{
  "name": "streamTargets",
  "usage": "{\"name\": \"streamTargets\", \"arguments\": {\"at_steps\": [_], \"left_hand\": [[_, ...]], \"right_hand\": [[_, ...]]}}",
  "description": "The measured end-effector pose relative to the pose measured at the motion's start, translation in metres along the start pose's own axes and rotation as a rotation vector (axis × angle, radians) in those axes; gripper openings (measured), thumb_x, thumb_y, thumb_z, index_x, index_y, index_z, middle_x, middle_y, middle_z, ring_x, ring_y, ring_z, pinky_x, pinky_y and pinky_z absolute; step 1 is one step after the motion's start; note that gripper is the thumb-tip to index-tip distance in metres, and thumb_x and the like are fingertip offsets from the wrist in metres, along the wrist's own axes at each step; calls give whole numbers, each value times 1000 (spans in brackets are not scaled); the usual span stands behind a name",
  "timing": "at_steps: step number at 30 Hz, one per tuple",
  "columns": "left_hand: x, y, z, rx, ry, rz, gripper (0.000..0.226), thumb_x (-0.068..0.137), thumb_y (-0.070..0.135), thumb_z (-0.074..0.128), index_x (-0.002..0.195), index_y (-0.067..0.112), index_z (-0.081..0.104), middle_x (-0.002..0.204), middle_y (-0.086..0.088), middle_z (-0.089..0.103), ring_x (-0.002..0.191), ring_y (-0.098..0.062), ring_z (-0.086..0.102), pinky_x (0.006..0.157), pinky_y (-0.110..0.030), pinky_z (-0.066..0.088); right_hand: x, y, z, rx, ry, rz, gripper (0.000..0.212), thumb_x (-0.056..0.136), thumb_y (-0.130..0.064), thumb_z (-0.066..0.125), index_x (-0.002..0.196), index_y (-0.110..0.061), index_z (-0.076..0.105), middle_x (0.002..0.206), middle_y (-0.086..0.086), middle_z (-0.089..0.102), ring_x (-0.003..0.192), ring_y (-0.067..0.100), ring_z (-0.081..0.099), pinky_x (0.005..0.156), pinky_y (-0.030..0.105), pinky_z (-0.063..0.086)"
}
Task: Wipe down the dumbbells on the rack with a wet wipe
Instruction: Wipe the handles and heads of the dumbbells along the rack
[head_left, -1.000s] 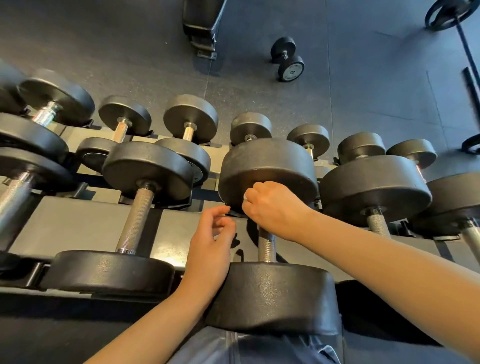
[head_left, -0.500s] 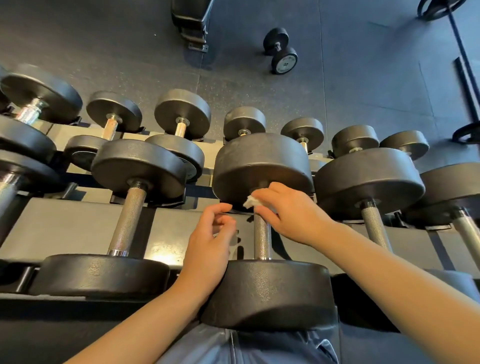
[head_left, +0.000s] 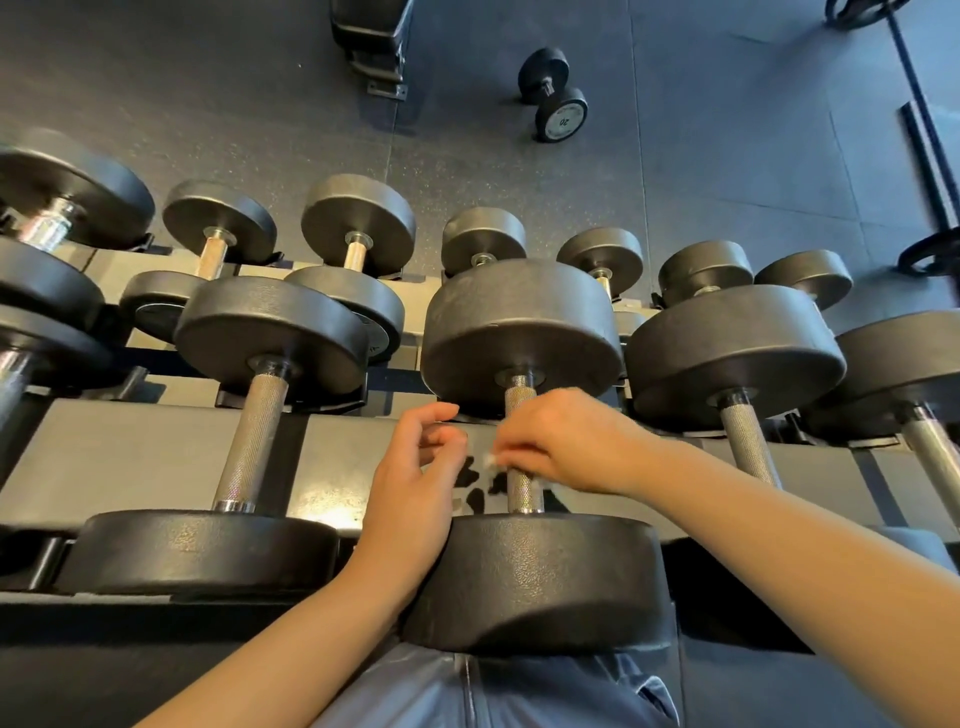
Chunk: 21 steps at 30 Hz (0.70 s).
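A big black dumbbell lies on the grey rack, right in front of me. My right hand wraps round its knurled steel handle with a white wet wipe pinched in the fingers; only a small corner of the wipe shows. My left hand hovers just left of the handle, beside the near weight head, fingers loosely curled and holding nothing.
More dumbbells fill the rack: one to the left, one to the right, smaller ones on the lower tier. A loose dumbbell and a bench base stand on the dark rubber floor beyond.
My right hand slid with the wipe from under the far weight head down the handle toward the near head. My left hand stayed beside the handle.
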<state>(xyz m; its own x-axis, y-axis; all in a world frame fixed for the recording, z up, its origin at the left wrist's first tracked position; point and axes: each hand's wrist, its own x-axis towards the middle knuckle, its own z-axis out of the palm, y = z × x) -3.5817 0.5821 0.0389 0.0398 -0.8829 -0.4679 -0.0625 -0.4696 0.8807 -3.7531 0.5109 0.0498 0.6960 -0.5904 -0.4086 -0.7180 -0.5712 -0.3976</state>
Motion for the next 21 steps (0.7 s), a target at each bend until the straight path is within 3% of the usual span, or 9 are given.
{"name": "streamTargets", "arguments": {"at_steps": [3, 6, 8, 10, 13, 16, 18, 21], "left_hand": [[-1, 0, -1, 0, 8, -3, 22, 98, 20, 51, 106, 41, 53, 99, 9, 61, 97, -2, 59, 81, -22, 46], [-1, -1, -1, 2, 13, -6, 22, 98, 21, 51, 109, 39, 53, 99, 7, 61, 96, -3, 59, 79, -20, 45], [-1, 0, 0, 0, 13, -12, 22, 97, 20, 51, 110, 38, 53, 99, 6, 62, 96, -4, 59, 80, -21, 46], [0, -1, 0, 3, 13, -13, 21, 97, 20, 52, 108, 38, 54, 98, 6, 62, 96, -5, 60, 81, -22, 46], [0, 0, 0, -4, 8, -13, 20, 96, 20, 53, 107, 36, 55, 97, 4, 62, 95, -4, 60, 81, -24, 46], [-1, 1, 0, -10, 16, -17, 19, 96, 19, 53, 104, 36, 57, 97, 4, 63, 95, -4, 60, 83, -26, 47], [-1, 1, 0, -10, 19, -24, 19, 96, 20, 53, 104, 35, 58, 99, 4, 63, 99, -8, 60, 84, -27, 47], [-2, 0, 0, -15, 16, -32, 17, 95, 19, 53, 104, 33, 60, 101, 3, 63, 101, -10, 60, 83, -26, 47]], "right_hand": [[13, 7, 1, -294, 210, 157, 10, 86, -22, 67, 95, -18, 64, 84, -1, 62, 69, 17, 62, 57, 27, 47], [17, 9, 7, -281, 305, 158, 18, 74, -13, 76, 88, -13, 67, 72, 3, 61, 52, 21, 58, 41, 26, 42], [17, 12, 5, -193, 284, 152, 13, 89, -24, 63, 100, -17, 65, 87, 1, 63, 72, 19, 62, 58, 32, 51], [10, 13, 6, 44, 204, 137, 22, 97, -33, 48, 104, -20, 64, 95, -4, 63, 87, 12, 60, 78, 31, 51], [-7, -2, 8, 252, 51, 50, 19, 95, -33, 54, 97, -19, 67, 90, -13, 62, 82, -1, 55, 81, 20, 47], [-19, -3, 7, 381, -36, 45, 19, 92, -29, 59, 106, -22, 69, 95, -20, 58, 85, -10, 52, 81, 6, 38], [-26, 4, 5, 432, 21, 104, 20, 92, -24, 59, 110, -26, 69, 99, -21, 60, 92, -9, 55, 83, 6, 39], [-31, 17, 13, 653, 431, 524, 18, 91, -20, 60, 105, -27, 70, 91, -11, 68, 83, 3, 64, 80, 22, 53]]}}
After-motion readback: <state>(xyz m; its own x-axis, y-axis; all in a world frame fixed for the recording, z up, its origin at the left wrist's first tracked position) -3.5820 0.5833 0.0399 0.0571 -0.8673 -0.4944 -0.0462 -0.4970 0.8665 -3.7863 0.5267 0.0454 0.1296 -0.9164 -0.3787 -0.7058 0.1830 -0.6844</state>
